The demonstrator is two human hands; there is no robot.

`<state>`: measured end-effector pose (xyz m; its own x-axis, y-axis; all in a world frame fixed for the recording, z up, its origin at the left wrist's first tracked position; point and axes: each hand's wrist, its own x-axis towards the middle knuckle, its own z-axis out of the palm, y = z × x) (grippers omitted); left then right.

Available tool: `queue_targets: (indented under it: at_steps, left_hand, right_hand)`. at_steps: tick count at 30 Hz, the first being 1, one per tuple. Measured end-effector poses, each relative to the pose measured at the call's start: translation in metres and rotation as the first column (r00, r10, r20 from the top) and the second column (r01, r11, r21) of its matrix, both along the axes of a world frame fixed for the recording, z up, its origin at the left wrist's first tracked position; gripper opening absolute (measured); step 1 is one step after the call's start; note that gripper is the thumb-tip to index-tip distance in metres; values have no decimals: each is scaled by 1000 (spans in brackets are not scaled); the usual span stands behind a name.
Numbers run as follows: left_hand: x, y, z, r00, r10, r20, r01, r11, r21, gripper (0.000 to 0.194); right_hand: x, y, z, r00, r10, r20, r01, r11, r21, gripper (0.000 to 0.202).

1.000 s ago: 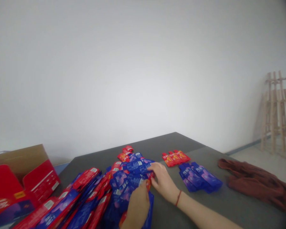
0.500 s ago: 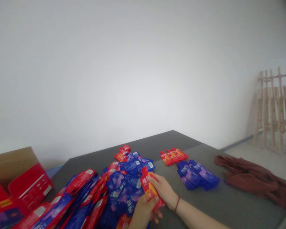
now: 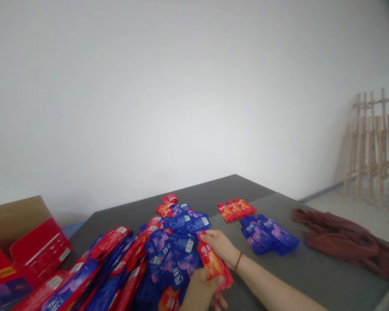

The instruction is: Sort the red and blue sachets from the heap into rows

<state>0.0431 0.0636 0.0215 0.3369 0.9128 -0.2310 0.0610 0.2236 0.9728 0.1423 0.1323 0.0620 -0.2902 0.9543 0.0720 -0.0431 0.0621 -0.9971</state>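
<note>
Between my two hands is a red and orange pouch with white characters on its front. My right hand pinches it near its narrow top, a thin cord around the wrist. My left hand grips its lower part, thumb on the front; some fingers are hidden behind it. Just left of the hands spreads a pile of blue pouches with some red ones among them. Beyond the hands to the right lie a row of red pouches and a group of blue pouches.
At the left stands an open red carton, with a stack of flat red and blue packs beside it. A crumpled brown cloth lies at the table's right. Wooden racks lean near the white wall. The dark table has a corner at the back.
The red pouch and both hands have moved slightly right and down. My right hand has shifted nearer the pouch's top. The pouches on the table look unchanged.
</note>
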Motion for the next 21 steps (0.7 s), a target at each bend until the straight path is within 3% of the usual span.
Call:
queue_targets:
  at_steps: [7, 11, 16, 21]
  left_hand:
    - [3, -12, -3, 995, 89, 40, -90, 996, 16, 68]
    - [5, -19, 9, 967, 233, 105, -240, 969, 56, 68]
    - [-3, -18, 36, 901, 420, 108, -433, 883, 180, 58]
    - [-18, -7, 34, 842, 517, 153, -536, 832, 140, 59]
  right_hand:
    - [5, -21, -1, 994, -54, 94, 43, 993, 114, 35]
    - [19, -48, -1, 995, -55, 84, 34, 971, 238, 29]
    - [34, -74, -16, 979, 133, 153, -130, 991, -28, 44]
    - [38, -85, -22, 961, 256, 102, -247, 965, -93, 48]
